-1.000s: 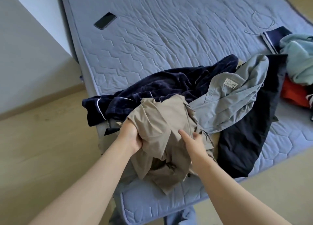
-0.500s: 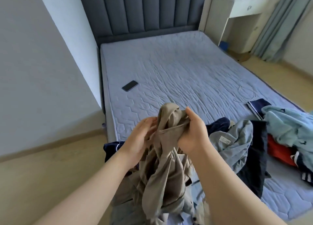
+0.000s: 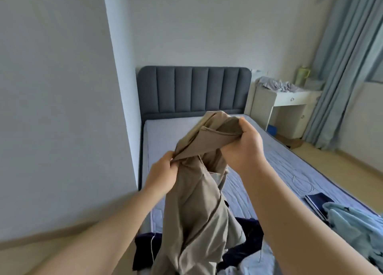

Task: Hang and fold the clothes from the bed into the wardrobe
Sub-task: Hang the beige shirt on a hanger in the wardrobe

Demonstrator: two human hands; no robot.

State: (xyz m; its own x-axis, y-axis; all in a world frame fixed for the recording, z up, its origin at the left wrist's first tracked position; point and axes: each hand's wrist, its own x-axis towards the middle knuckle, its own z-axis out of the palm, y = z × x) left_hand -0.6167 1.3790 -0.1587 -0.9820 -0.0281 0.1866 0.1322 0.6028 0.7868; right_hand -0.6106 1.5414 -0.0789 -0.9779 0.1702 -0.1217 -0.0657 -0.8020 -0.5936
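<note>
A beige garment (image 3: 196, 208) hangs in the air over the foot of the bed (image 3: 275, 163). My left hand (image 3: 161, 175) pinches a lower edge of its bunched top, and my right hand (image 3: 243, 144) grips the upper fold higher up. The rest of the cloth drapes down between my forearms. Beneath it on the mattress lies a dark navy garment (image 3: 246, 243) with white piping. A light blue garment (image 3: 356, 227) is heaped at the right edge. The wardrobe is out of view.
A grey padded headboard (image 3: 192, 90) stands at the far end. A white wall corner (image 3: 120, 109) juts out on the left. To the right are a white desk (image 3: 288, 100) with crumpled cloth on it, blue curtains (image 3: 339, 67) and wooden floor (image 3: 339, 177).
Both hands have lifted the beige garment off the pile and raised it higher. My right hand has climbed above the left. The view has tilted up from the mattress to the headboard and wall.
</note>
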